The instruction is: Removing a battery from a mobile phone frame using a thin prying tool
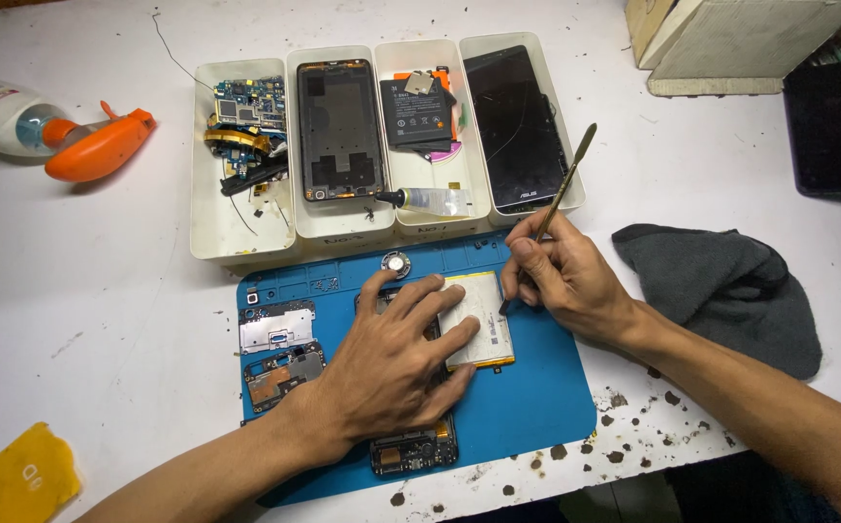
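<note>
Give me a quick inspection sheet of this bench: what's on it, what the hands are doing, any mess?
Surface: white table, chipped and stained at the near edge, with a blue mat on it.
Job's things: an opened phone on the mat, with a pale battery in it.
Clutter: four white trays of phone parts, a spray bottle, a grey cloth, a yellow piece.
Hands: the left hand presses flat on the battery; the right hand holds a thin metal tool at the battery's edge.
Cables: a thin loose wire near the trays.
Surroundings: a pale box and a dark object at the far right.
</note>
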